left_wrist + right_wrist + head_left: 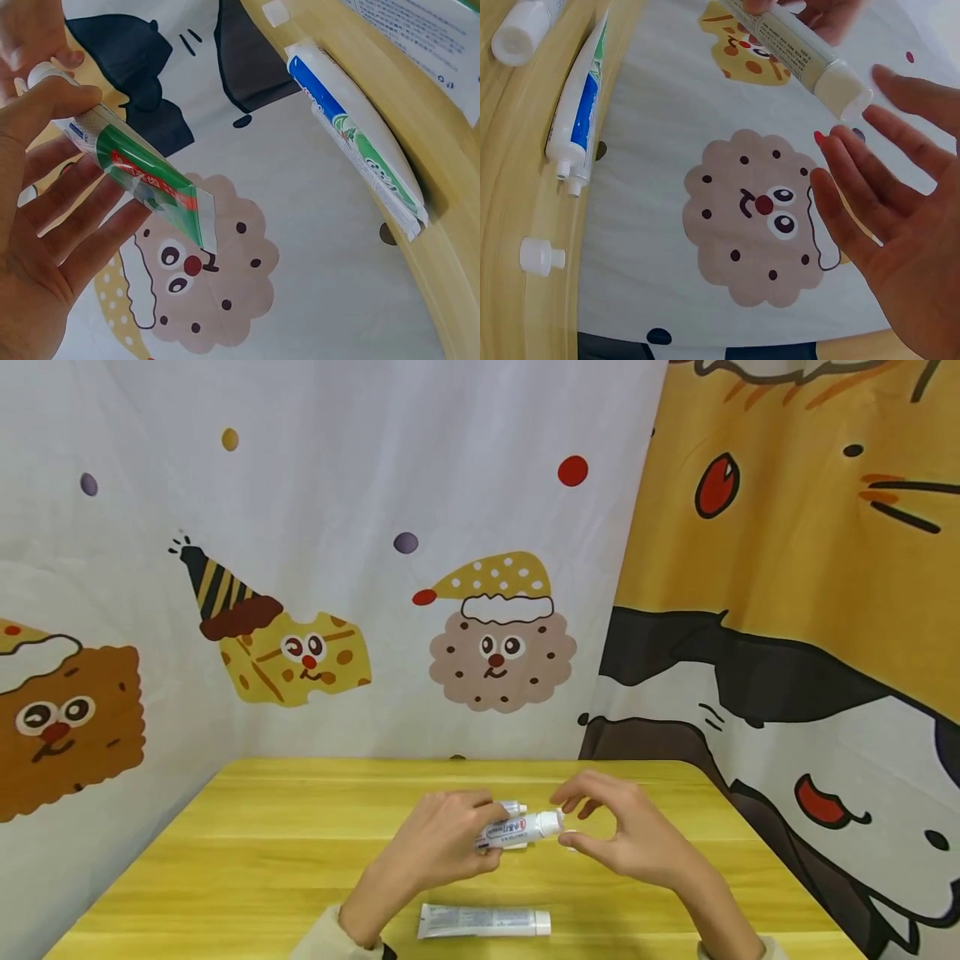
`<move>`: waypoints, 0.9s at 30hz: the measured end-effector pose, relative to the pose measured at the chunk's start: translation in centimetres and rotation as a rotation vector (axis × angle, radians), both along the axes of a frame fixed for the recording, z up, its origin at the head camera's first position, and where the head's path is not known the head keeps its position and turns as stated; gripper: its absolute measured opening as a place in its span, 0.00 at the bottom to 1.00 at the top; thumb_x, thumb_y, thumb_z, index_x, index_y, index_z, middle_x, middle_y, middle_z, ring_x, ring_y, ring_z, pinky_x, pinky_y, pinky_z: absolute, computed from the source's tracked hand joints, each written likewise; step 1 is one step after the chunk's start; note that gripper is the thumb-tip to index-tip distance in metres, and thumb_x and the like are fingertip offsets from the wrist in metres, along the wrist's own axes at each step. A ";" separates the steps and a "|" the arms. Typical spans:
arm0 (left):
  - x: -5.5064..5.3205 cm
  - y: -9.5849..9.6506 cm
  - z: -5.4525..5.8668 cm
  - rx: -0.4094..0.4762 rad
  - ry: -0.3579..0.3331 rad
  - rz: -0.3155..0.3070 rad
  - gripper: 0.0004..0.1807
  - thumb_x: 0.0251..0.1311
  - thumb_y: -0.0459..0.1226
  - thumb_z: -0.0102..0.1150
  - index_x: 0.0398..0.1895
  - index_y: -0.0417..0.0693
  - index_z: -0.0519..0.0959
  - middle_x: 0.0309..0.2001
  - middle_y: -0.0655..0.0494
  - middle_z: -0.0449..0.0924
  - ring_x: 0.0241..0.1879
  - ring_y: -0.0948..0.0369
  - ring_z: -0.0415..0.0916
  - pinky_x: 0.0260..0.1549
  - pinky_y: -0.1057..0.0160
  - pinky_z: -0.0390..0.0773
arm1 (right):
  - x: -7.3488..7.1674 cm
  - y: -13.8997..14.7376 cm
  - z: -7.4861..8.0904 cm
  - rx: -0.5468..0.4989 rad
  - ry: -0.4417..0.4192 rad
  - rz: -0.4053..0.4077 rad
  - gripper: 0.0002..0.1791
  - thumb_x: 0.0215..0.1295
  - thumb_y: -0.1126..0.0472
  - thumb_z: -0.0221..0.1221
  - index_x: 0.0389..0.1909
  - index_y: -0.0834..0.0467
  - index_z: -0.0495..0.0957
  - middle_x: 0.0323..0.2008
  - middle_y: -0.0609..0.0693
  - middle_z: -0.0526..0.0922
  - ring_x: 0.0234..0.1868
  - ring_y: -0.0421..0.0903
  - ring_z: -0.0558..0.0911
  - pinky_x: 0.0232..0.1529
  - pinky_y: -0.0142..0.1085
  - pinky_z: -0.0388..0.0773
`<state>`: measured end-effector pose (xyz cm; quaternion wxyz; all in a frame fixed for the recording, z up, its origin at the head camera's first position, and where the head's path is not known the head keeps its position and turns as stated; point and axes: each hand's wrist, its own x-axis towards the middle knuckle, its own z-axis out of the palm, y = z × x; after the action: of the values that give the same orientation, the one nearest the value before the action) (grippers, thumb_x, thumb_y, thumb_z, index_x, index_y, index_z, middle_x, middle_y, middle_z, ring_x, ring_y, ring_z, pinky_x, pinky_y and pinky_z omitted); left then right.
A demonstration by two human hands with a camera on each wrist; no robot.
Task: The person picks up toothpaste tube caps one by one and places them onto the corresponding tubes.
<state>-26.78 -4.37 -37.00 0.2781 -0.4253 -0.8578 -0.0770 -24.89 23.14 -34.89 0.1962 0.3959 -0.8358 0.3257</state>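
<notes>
My left hand (453, 831) grips a toothpaste tube (517, 831) in mid-air over the table, its white cap pointing right. In the left wrist view the held tube (146, 172) shows green and red print, and the thumb lies across it near the cap end. My right hand (630, 831) is beside the cap with fingers spread. The right wrist view has its fingertips right by the held tube's white cap (844, 90), the fingers not curled round it. Behind the held tube, blue, green and white toothpaste tubes (577, 112) lie side by side, their narrow nozzles bare.
A loose white cap (538, 256) stands on the wooden table (262, 860). Another capped white toothpaste tube (483, 921) lies nearer the front edge. A curtain (315, 527) with cartoon prints hangs close behind the table and along its right side.
</notes>
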 end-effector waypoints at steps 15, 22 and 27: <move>-0.1 -0.3 0.3 0.008 0.002 0.006 0.15 0.51 0.46 0.75 0.43 0.56 0.88 0.37 0.65 0.86 0.26 0.72 0.75 0.22 0.77 0.71 | -0.4 -0.3 0.0 0.033 0.090 0.042 0.28 0.50 0.75 0.74 0.47 0.45 0.81 0.47 0.38 0.82 0.46 0.37 0.81 0.43 0.33 0.83; 0.0 -0.2 0.3 -0.007 0.004 0.017 0.15 0.51 0.47 0.75 0.42 0.56 0.87 0.36 0.65 0.86 0.26 0.71 0.75 0.22 0.75 0.71 | -0.3 -0.3 0.0 0.040 0.069 -0.003 0.17 0.59 0.66 0.73 0.44 0.47 0.82 0.38 0.37 0.85 0.38 0.33 0.81 0.38 0.32 0.83; 0.0 -0.2 0.4 -0.013 -0.013 0.015 0.15 0.52 0.47 0.74 0.43 0.57 0.87 0.37 0.65 0.86 0.26 0.71 0.75 0.23 0.75 0.72 | -0.3 -0.3 -0.1 0.057 0.016 -0.035 0.06 0.67 0.60 0.68 0.40 0.46 0.82 0.35 0.34 0.84 0.33 0.30 0.80 0.36 0.31 0.83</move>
<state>-26.73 -4.56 -36.58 0.2701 -0.4204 -0.8632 -0.0719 -25.18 22.87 -35.03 0.1973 0.3893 -0.8499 0.2953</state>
